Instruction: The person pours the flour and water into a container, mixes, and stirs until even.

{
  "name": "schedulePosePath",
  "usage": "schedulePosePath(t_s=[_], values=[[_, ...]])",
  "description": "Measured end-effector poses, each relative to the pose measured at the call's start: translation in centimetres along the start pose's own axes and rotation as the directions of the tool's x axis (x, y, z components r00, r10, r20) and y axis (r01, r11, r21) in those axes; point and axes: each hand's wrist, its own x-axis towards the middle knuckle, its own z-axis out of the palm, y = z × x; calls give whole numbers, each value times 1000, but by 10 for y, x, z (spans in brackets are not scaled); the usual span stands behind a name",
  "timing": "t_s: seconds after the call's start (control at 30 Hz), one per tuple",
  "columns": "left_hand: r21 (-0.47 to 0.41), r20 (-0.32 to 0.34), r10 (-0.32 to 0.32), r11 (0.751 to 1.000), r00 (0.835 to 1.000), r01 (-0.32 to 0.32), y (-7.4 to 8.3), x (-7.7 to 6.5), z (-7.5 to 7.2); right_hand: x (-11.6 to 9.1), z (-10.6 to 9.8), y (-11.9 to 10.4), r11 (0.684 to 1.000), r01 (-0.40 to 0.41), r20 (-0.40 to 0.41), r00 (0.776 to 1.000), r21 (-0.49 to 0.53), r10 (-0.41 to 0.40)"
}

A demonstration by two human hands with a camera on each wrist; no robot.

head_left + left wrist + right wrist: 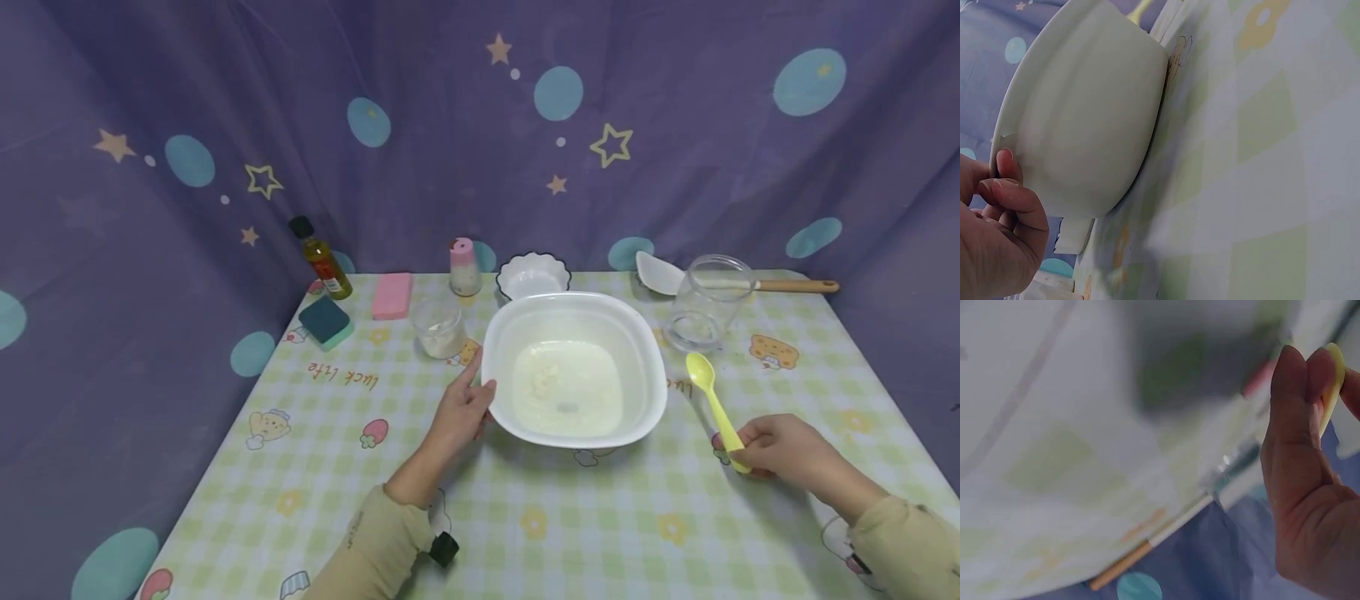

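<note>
A white basin (648,367) with whitish liquid and pale lumps in it stands mid-table. My left hand (459,407) grips its left rim; in the left wrist view, fingers (1019,200) of that hand curl at the rim of the basin (1091,112). To the right of the basin, my right hand (787,454) pinches a yellow spoon (716,408) by the end of its handle, the bowl of the spoon pointing away from me. The right wrist view shows the spoon's handle (1333,387) between the thumb and fingers of the right hand (1310,469).
Behind the basin are a scalloped dish (534,275), a pink-topped bottle (465,268) and a clear cup (439,332) holding white stuff. Farther left lie a pink block (392,296), a sponge (326,322) and an oil bottle (324,262). A clear jar (708,304) and wooden-handled spatula (795,286) are at right.
</note>
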Motion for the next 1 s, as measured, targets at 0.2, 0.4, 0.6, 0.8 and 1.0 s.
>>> schedulePosePath(t_s=[0.2, 0.4, 0.6, 0.8, 1.0], values=[[6, -3, -3, 1000, 1000, 3, 0, 0, 0, -7, -22, -21, 999, 43, -27, 999, 6, -42], [-3, 0, -13, 1000, 1000, 13, 0, 1, 0, -6, -40, -46, 990, 141, -79, 987, -20, -142], [-16, 6, -28, 999, 1000, 29, 8, -2, 0, 1, -51, -73, 970, 229, -117, 965, -75, -237], [-25, 15, -9, 1000, 1000, 10, 29, -15, 2, 14, -49, -96, 959, 262, -121, 954, -111, -275], [-36, 18, 8, 999, 1000, -7, 27, -15, 2, 33, -39, -113, 966, 259, -96, 961, -24, -260]])
